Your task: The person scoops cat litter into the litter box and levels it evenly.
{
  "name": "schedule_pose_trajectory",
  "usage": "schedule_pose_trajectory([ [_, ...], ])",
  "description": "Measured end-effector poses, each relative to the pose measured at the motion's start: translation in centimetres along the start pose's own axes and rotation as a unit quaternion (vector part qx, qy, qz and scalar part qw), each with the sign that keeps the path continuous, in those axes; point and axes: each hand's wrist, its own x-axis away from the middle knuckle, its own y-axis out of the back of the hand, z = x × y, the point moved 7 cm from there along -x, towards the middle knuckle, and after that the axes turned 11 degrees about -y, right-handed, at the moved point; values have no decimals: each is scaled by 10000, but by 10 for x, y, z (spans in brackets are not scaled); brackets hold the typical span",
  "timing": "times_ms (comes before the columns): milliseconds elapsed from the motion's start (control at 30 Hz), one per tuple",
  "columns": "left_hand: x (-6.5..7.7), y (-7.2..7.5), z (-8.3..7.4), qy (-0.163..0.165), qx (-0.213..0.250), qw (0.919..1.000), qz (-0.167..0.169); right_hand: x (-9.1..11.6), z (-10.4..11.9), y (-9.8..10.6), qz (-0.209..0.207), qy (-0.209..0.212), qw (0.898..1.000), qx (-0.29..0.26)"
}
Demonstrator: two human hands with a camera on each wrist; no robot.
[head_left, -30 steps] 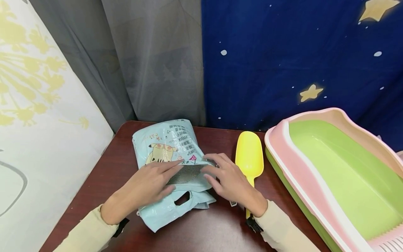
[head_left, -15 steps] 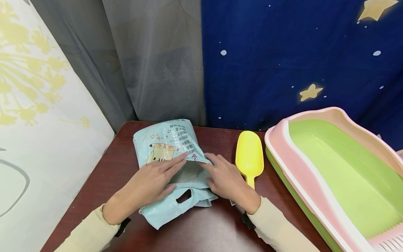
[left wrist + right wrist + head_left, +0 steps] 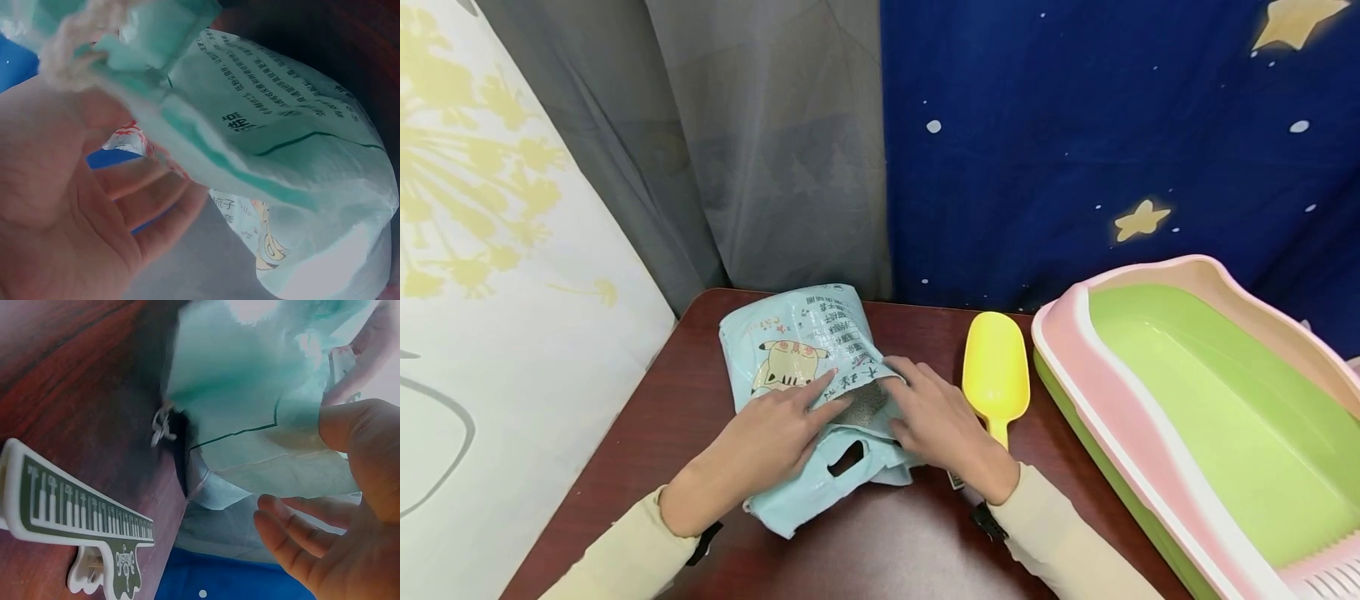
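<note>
Fingers of the left hand (image 3: 767,437) extend loosely, spread across the mouth of a pale-blue bag (image 3: 853,346) without closing round it. Right hand (image 3: 942,421) touches the opposite end of the same mouth, with bent fingers at the lip and, in the right wrist view, its thumb against the film; whether it pinches cannot be told. The bag lies on a dark red-brown table (image 3: 640,467), left of centre in the lower half of the head view, its printed face (cartoon animal and lettering) turned up. Between the hands the mouth gapes, showing grey granules (image 3: 867,407); a flap with a cut-out handle slot folds toward the bottom of the frame. Just right of the right hand lies a yellow scoop (image 3: 996,367), bowl toward the top. A green tray (image 3: 1210,417) with a pink-and-white rim fills the lower right. A clip (image 3: 94,512) patterned with piano keys occupies the lower left of the right wrist view. Grey curtain (image 3: 782,150) and blue starred curtain (image 3: 1075,125) form the background.
</note>
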Motion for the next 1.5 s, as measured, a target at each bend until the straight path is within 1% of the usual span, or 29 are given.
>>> schedule_pose_trajectory([
  [133,-1,1,1,273,-157,9994,113,0,-1,0,189,-120,9997,54],
  [233,-1,1,3,457,-164,9986,208,1,0,-1,342,-213,9991,134],
  [367,-3,0,4,558,-78,9979,317,1,0,-2,494,-318,9980,233],
  [433,-4,-2,4,567,-35,9978,350,2,0,-3,572,-362,9973,287],
  [533,-3,-3,4,547,15,9981,281,3,0,-5,707,-398,9961,354],
  [767,2,-1,2,441,-45,9990,-39,8,4,0,810,-307,9950,502],
  [867,3,1,3,383,-36,9991,-161,12,5,3,822,-249,9953,444],
  [1000,4,1,5,383,22,9991,-160,20,7,8,816,-60,9964,236],
  [1133,5,2,5,397,40,9991,-148,32,7,17,656,117,9978,-48],
  [1267,6,2,5,349,12,9992,-213,47,1,30,230,69,9992,-309],
  [1400,7,1,6,348,31,9991,-252,63,-12,47,-280,-388,9982,-369],
  [1500,7,1,6,375,56,9990,-246,76,-27,56,-557,-892,9939,-321],
])
